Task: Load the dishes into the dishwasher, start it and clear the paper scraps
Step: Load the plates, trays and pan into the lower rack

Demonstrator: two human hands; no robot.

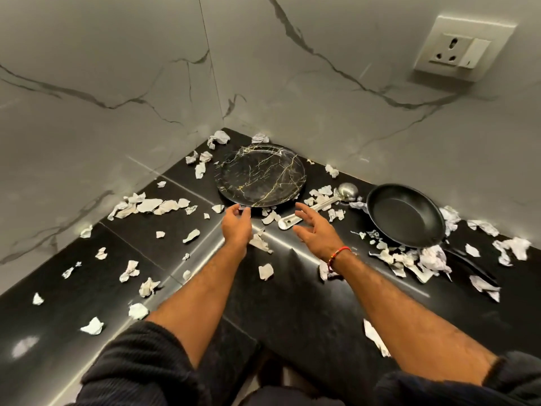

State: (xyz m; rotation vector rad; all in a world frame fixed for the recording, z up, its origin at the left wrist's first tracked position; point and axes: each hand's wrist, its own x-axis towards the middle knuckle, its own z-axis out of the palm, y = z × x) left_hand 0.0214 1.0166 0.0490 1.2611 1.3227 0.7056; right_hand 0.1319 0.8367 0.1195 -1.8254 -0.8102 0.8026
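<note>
Black glossy surface [87,288] fills a corner under grey veined wall tiles, with a socket [459,48] high on the right wall. Torn paper scraps [152,205] lie scattered all over it. A black plate [260,174] with gold veins sits near the corner; a steel ladle [322,203] lies just right of it, and a black pan [405,215] further right. Left hand [236,225] reaches to the plate's near rim, fingers curled at the edge — whether it grips I cannot tell. Right hand [314,230], a red thread on its wrist, hovers over the ladle's handle, fingers spread and holding nothing
</note>
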